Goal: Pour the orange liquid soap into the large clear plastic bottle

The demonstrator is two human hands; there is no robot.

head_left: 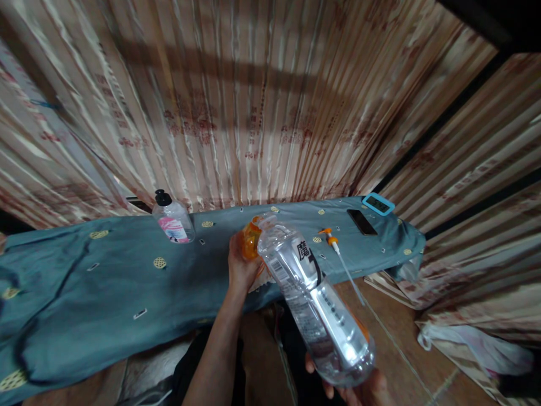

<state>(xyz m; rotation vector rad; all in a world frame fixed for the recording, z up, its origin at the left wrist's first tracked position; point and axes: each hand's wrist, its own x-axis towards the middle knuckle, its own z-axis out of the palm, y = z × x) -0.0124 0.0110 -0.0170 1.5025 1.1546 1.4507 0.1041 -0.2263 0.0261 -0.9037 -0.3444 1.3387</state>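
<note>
"Fingers of the left hand (240,270): condition?"

"Closed round the orange bottle (251,243), just right of the frame's centre line, left of the larger one."

"And the right hand (367,389)?"

"Bottom edge of the frame, right of centre. Its fingers are curled about the base of the large clear bottle (315,310), partly hidden by it."

"Proceed from the left."

"Surface (127,282) covered in blue-green cloth with yellow pineapple motifs. Left of centre, one clear dispenser bottle (174,224), black top, pink label, standing on the cloth."

"Centre?"

"Orange bottle in hand, top open. The large clear bottle is tilted, base toward the lower right, neck at the orange bottle's mouth. Whether the two necks touch, I cannot tell."

"Flow between them?"

"Cannot be determined."

"Right of that?"

"One orange pump head (333,239), loose, its pale tube pointing toward the lower right, past the surface's near edge. Next, a dark phone (362,222), lying flat. Beyond it, a blue-framed digital clock (378,204), near the far edge; digits too blurred to certify."

"Farther right?"

"White plastic bag (486,344), lower right of the frame."
</note>
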